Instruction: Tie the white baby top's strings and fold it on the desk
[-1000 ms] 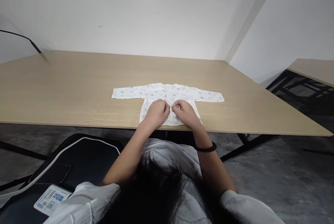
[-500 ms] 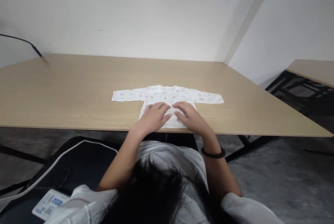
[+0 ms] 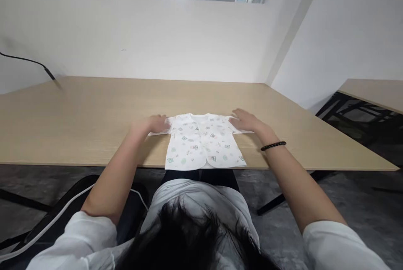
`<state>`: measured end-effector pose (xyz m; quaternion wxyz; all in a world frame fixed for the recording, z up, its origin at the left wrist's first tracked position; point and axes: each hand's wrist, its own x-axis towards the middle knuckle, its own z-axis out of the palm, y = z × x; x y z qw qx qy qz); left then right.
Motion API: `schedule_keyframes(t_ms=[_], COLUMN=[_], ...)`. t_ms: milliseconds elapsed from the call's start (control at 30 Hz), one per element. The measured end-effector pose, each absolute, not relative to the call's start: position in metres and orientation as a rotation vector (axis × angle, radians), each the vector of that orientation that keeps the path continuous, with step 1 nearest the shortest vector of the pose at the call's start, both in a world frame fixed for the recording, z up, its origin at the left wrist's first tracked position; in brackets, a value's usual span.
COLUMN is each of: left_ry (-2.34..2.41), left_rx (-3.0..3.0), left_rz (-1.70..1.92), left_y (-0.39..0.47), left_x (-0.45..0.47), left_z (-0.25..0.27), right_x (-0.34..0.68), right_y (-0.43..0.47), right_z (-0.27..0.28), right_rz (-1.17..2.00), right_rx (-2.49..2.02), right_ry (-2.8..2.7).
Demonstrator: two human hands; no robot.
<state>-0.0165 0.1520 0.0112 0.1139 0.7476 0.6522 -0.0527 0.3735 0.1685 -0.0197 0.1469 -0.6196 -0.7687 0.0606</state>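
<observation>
A small white baby shirt [image 3: 185, 144] with a coloured print lies spread flat on the table, neck edge away from me and hem at the table's front edge. Its front panels part slightly near the hem. My left hand [image 3: 159, 124] is over the left sleeve close to the shoulder, blurred a little, its fingers stretched towards the shirt. Over the right sleeve is my right hand [image 3: 244, 120], palm down with fingers apart. Both hands cover part of the sleeves, and neither grips the cloth.
The wooden table [image 3: 110, 106] runs back to a white wall [image 3: 151, 39]. A black cable [image 3: 48, 72] reaches the table's far left corner. Another table [image 3: 374, 91] stands at the right. Beside my left arm is a dark chair [image 3: 132, 215] with a white cord [image 3: 63, 209].
My hands have moved apart, from the middle of the shirt's lower front out to the sleeves. The shirt's front now shows uncovered. The camera view has tilted up slightly.
</observation>
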Motion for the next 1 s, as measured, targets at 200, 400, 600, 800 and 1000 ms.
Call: schedule_keyframes(t_ms=[200, 400, 600, 800, 1000], left_ry=[1.907, 1.720, 1.770, 1.488, 1.426], left_rx=[2.239, 2.259, 2.174, 2.036, 2.089], left_rz=[-0.151, -0.004, -0.046, 0.427, 0.286], left_y=[0.175, 0.171, 0.163, 0.142, 0.154], left_x=[-0.054, -0.086, -0.120, -0.152, -0.160], left_z=[-0.002, 0.003, 0.010, 0.013, 0.013], right_x=[0.393, 0.421, 0.438, 0.448, 0.445], right_y=[0.181, 0.165, 0.148, 0.128, 0.117], right_z=[-0.033, -0.026, -0.020, -0.002, 0.015], right_rz=[0.188, 0.444, 0.568, 0.769, 0.715], right_rx=[-1.716, -1.486, -1.518, -1.399, -1.490], right_ry=[-2.232, -2.279, -2.266, -2.100, -2.222])
